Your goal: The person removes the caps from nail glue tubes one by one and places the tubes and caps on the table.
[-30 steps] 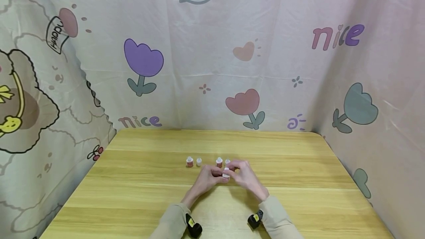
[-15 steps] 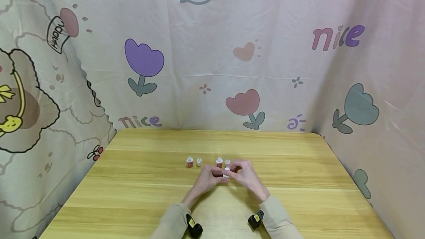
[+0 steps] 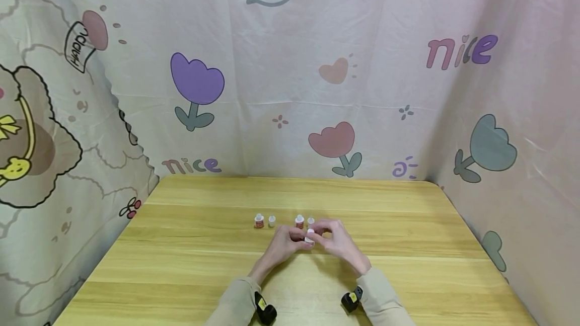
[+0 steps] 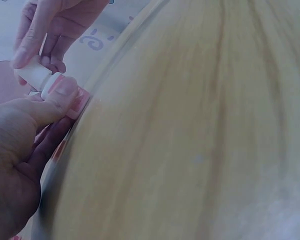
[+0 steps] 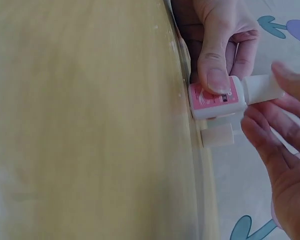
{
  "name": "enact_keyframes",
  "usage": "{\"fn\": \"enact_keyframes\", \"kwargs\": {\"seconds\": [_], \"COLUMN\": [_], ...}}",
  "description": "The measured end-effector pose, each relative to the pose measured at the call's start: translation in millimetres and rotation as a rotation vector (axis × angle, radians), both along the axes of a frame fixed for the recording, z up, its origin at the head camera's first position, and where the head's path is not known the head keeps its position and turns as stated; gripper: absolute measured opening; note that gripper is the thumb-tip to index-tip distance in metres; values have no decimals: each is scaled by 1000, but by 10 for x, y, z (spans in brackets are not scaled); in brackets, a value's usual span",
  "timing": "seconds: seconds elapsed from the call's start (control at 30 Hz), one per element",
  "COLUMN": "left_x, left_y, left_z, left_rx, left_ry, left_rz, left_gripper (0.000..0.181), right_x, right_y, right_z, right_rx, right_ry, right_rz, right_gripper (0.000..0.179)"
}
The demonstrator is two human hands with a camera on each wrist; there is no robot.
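My left hand [image 3: 285,245] pinches a small bottle [image 5: 210,102] with a pink label and white shoulders, thumb across the label. The bottle stands upright on the table. My right hand [image 3: 334,239] pinches the white cap [image 5: 264,89] at the bottle's top between thumb and fingers. In the left wrist view this cap [image 4: 36,75] leans slightly relative to the bottle's neck. Just behind the hands are another small bottle [image 3: 299,222] with a red label and a loose white cap [image 3: 310,221].
Farther left on the wooden table [image 3: 190,245] stand a third red-labelled bottle [image 3: 259,221] and a white cap [image 3: 272,221] beside it. A printed cloth [image 3: 272,64] hangs behind the table and along both sides. Each wrist wears a black camera.
The right hand and forearm have shifted slightly to the right, and the cap in its fingers has moved a little with them. The left hand has stayed nearly still around the bottle.
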State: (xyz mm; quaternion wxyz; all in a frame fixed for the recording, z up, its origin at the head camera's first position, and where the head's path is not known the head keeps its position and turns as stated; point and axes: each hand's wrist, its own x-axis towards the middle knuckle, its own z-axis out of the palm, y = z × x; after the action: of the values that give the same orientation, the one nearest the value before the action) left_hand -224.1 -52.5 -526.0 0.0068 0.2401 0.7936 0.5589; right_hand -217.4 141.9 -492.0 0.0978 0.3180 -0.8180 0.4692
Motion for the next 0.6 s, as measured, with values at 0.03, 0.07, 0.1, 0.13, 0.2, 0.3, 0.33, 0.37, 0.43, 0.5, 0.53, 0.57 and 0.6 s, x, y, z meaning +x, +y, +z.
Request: {"fn": "enact_keyframes", "kwargs": {"seconds": [0.03, 0.07, 0.1, 0.13, 0.2, 0.3, 0.33, 0.37, 0.43, 0.5, 0.53, 0.57, 0.6], "left_x": [1, 1, 1, 1, 0, 3, 4, 7, 13, 14, 13, 16, 17], "left_y": [0, 0, -1, -1, -1, 0, -1, 0, 2, 7, 10, 12, 13], "left_z": [-1, -3, -4, -4, -9, -6, -5, -2, 4, 3, 0, 3, 3], "left_rx": [-3, -5, -7, -8, -5, 2, 5, 8, 16, 27, 34, 40, 44], "left_ry": [1, 2, 3, 0, 3, 7, 8, 5, -1, -8, -9, -14, -16], "left_rz": [2, 3, 4, 5, 4, 7, 7, 8, 11, 10, 9, 10, 9], "left_gripper": [15, 15, 16, 16, 16, 17, 18, 18, 17, 16, 16, 15, 15], "right_x": [-1, -3, -7, -10, -18, -19, -18, -16, -13, -10, -10, -12, -11], "right_y": [2, 3, 5, 6, 9, 15, 17, 19, 23, 28, 30, 31, 33], "right_z": [2, 3, 3, 3, 3, 12, 17, 20, 22, 19, 14, 8, 6], "right_rx": [-8, -13, -13, -14, -8, -4, -3, -3, 1, 3, 3, 5, 5], "right_ry": [-13, -23, -24, -23, -11, 3, 9, 13, 14, 1, -9, -19, -29], "right_rz": [-12, -27, -42, -56, -74, -67, -58, -50, -34, -16, -7, 0, 7], "right_gripper": [10, 12, 13, 14, 14, 10, 10, 10, 11, 13, 15, 16, 17]}}
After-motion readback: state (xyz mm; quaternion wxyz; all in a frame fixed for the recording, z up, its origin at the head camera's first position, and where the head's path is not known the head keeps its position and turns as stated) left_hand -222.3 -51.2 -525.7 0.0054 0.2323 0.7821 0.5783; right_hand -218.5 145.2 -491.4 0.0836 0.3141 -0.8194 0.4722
